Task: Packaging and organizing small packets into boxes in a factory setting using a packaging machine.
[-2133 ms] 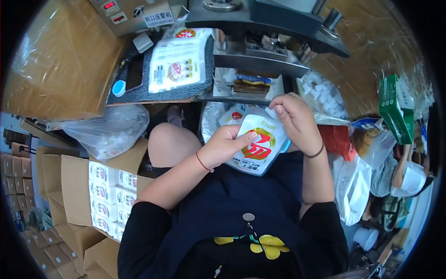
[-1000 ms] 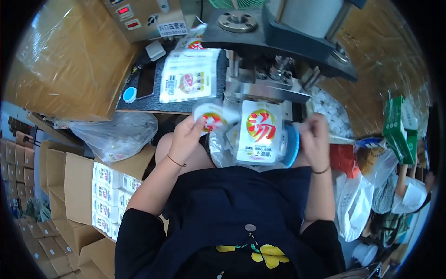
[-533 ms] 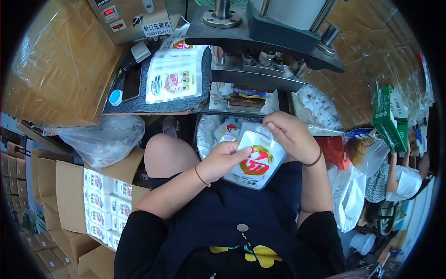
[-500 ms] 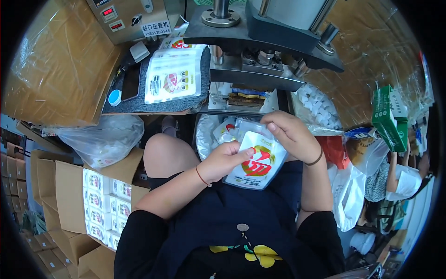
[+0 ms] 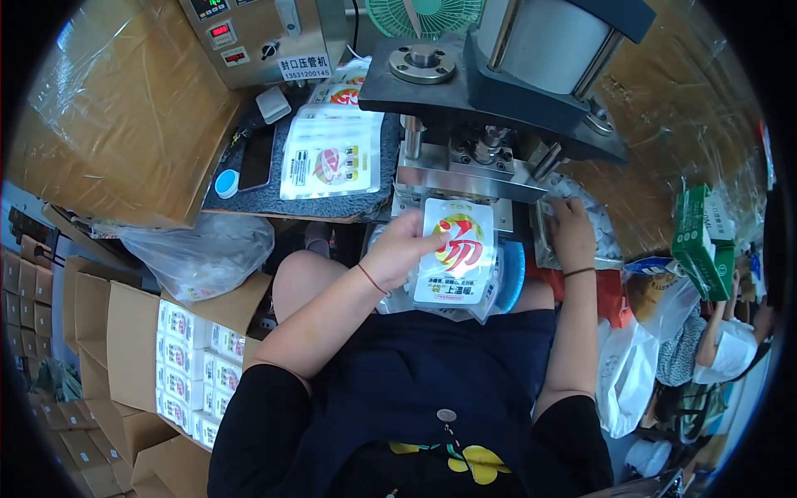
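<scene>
My left hand is closed on the edge of a white printed pouch, thumb on its front and the other fingers behind. The pouch is upright in front of the press, with a red and green round design facing up. My right hand reaches into a clear-walled tray of small white plastic pieces, right of the press. Its fingers are stretched apart among the pieces, and nothing shows held in them. Behind and below the pouch, more pouches and a blue-rimmed container show in part.
The metal press stands straight ahead. On the grey mat to its left lie a stack of pouches, a phone and a blue cap. An open carton of packed pouches is at lower left. Another person is at far right.
My right hand has let go of the pouch and moved right into the tray of white pieces. My left hand keeps the pouch, now raised nearer the press. The whole view has shifted slightly.
</scene>
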The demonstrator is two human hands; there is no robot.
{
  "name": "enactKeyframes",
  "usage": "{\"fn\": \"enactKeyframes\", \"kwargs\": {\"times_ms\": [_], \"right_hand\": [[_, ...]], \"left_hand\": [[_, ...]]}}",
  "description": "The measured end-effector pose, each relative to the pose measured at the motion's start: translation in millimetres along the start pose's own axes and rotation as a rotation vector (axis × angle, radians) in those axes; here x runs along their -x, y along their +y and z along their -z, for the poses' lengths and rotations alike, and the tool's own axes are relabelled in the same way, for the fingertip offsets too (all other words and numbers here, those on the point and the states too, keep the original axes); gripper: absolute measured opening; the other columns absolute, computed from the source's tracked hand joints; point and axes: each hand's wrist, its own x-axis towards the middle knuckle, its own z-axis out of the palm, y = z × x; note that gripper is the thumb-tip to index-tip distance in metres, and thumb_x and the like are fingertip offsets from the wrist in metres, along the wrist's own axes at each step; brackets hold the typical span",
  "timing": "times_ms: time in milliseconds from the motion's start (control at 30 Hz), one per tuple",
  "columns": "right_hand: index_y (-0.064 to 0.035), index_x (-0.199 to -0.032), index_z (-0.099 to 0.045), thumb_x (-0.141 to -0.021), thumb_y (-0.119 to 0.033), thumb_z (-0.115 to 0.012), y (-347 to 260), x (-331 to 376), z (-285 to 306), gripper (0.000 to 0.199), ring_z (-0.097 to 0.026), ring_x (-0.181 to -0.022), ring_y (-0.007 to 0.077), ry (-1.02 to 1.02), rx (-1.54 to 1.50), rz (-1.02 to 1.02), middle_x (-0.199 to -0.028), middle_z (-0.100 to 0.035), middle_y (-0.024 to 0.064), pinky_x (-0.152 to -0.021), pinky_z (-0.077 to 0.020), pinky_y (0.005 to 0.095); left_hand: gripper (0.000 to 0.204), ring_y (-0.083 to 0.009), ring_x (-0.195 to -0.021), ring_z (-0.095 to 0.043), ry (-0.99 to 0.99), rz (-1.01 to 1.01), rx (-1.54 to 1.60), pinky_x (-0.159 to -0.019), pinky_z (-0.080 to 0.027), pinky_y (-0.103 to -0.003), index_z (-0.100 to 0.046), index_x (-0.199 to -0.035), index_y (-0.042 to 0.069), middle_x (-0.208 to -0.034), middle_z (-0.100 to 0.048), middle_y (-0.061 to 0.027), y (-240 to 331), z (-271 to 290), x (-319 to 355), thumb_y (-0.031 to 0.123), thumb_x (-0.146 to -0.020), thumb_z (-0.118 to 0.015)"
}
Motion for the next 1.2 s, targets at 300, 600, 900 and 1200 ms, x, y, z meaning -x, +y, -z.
{"fn": "enactKeyframes", "kwargs": {"times_ms": [300, 600, 900, 1200], "right_hand": [[-0.0022, -0.120, -0.061, -0.091, -0.004, -0.056, -11, 22, 28, 0.029, -0.059, -0.104, 0.0383, 0.324, -0.155, -0.010, -0.110, -0.062, 0.0179, -0.089, -0.0479, 0.0427], [0.0006, -0.110, -0.062, -0.093, -0.008, -0.058, -117, 39, 50, 0.019, -0.063, -0.093, 0.0284, -0.058, -0.754, 0.328, -0.103, -0.064, 0.0163, -0.081, -0.0497, 0.0348], [-0.0008, -0.103, -0.066, -0.094, -0.012, -0.060, -108, 20, 70, 0.016, -0.064, -0.088, 0.0295, -0.175, -0.679, 0.459, -0.093, -0.066, 0.0142, -0.078, -0.0498, 0.0366], [-0.0111, -0.116, -0.065, -0.090, -0.017, -0.063, -21, 6, 47, 0.027, -0.065, -0.091, 0.0391, -0.064, 0.045, 0.001, -0.109, -0.064, 0.0166, -0.076, -0.0529, 0.0461]], "left_hand": [[0.046, -0.0395, -0.135, -0.044, 0.456, -0.686, -2.013, -0.106, -0.038, -0.051, -0.054, -0.137, 0.010, -0.146, -0.046, -0.0195, 38, 86, 45, 0.022, -0.093, -0.062], [0.017, -0.0038, -0.069, -0.059, 0.271, -0.408, -0.858, -0.062, -0.048, -0.022, -0.074, -0.097, -0.002, -0.079, -0.069, -0.0017, 2, 31, 66, 0.012, -0.086, -0.075], [0.034, -0.0116, -0.096, -0.066, -0.121, 0.002, -0.200, -0.088, -0.054, -0.028, -0.065, -0.118, -0.004, -0.108, -0.071, -0.0084, -42, -25, 56, 0.025, -0.101, -0.060], [0.032, -0.0195, -0.102, -0.069, -0.146, 0.043, 0.036, -0.093, -0.054, -0.036, -0.061, -0.122, -0.003, -0.115, -0.070, -0.0128, -25, -17, 24, 0.001, -0.090, -0.065]]}}
